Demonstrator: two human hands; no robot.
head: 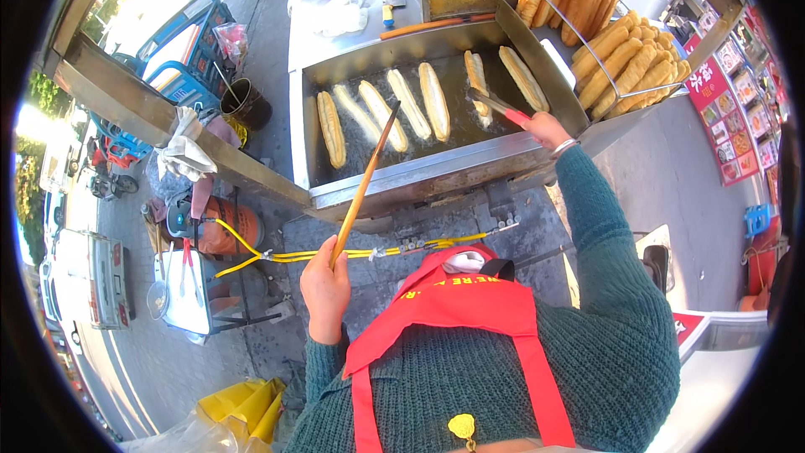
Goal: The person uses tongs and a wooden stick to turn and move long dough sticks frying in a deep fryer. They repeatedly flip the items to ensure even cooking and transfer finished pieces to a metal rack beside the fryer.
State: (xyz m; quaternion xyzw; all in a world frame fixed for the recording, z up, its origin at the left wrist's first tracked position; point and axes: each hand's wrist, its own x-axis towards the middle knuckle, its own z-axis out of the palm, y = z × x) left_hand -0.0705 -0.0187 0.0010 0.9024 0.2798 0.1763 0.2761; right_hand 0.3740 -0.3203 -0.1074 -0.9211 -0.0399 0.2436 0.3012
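Observation:
Several long fried dough sticks, one of them pale and golden [434, 102], float in bubbling oil in a rectangular metal frying vat [402, 175]. My left hand [326, 286] is closed on a long wooden stick [358, 201], whose dark tip lies over the dough sticks left of the middle. My right hand [548, 131] grips red-handled metal tongs [519, 116]. Their jaws are at a fried dough stick [478, 78] on the right of the vat; whether they clamp it I cannot tell. Another dough stick [524, 78] floats close to the vat's right wall.
A wire rack [619, 95] right of the vat holds browned dough sticks [629, 66]. Behind the vat are a metal worktop [302, 44], a dough scraper [393, 0] and a wooden rod [434, 26]. A metal post [251, 170], yellow hoses [352, 254] and an orange gas cylinder [229, 223] stand left.

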